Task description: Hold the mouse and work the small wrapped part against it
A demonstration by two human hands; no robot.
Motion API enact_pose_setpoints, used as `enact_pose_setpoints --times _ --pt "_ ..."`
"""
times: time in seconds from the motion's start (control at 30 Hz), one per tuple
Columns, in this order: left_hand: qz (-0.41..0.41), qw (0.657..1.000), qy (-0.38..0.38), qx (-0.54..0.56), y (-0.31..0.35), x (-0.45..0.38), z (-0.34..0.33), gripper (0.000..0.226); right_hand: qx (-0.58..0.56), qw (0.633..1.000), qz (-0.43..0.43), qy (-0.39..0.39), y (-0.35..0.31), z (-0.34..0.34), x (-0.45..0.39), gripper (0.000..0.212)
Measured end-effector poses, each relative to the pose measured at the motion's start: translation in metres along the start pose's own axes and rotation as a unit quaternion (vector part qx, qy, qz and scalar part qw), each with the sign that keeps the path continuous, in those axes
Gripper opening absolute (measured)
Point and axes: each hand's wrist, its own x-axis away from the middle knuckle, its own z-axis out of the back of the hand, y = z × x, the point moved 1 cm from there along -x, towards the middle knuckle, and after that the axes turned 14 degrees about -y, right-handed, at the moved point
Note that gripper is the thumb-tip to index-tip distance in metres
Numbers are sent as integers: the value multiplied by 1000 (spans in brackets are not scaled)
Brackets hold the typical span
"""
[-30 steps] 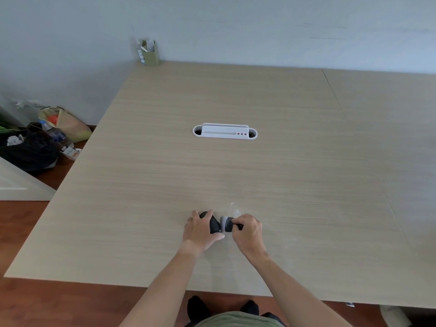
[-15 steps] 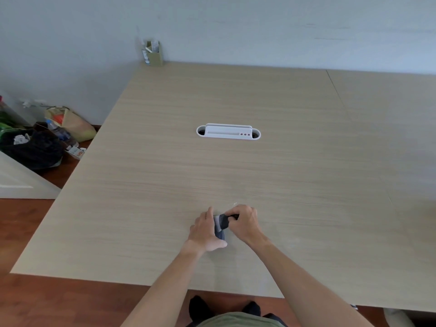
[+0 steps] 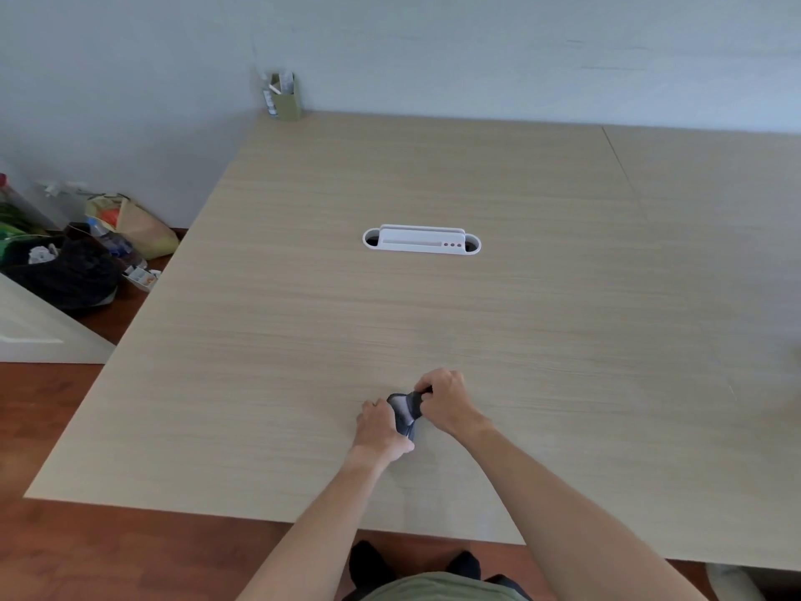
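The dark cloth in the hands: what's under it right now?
The dark cloth is bunched between the left hand and right hand, just over bare wooden table. Whatever lies beneath it is covered by the cloth and fingers.

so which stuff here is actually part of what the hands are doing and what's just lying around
In use: small dark grey fabric piece, left hand, right hand.

Lying about: white plastic cable tray set in the pale wooden table, olive pen holder, black bag on the floor.
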Motion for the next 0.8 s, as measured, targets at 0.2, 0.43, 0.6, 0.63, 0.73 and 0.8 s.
enact_pose_setpoints --times 0.2,0.43,0.6,0.63,0.73,0.8 --pt "9 1000 15 -16 0 0 -4 57 22 997 6 67 1 12 -3 20" --pt "17 999 24 -19 1 0 -6 53 34 999 -9 9 6 10 -2 27" --pt "20 999 24 -18 2 0 -6 54 39 997 28 55 -6 16 -5 23" --pt "18 999 23 -17 2 0 -6 55 29 998 35 36 -9 13 -8 26" --pt "14 1000 23 -12 3 0 -6 56 47 998 25 -37 -11 5 -16 21" --pt "18 999 22 -19 3 0 -5 53 86 996 2 -36 -8 7 -20 30"
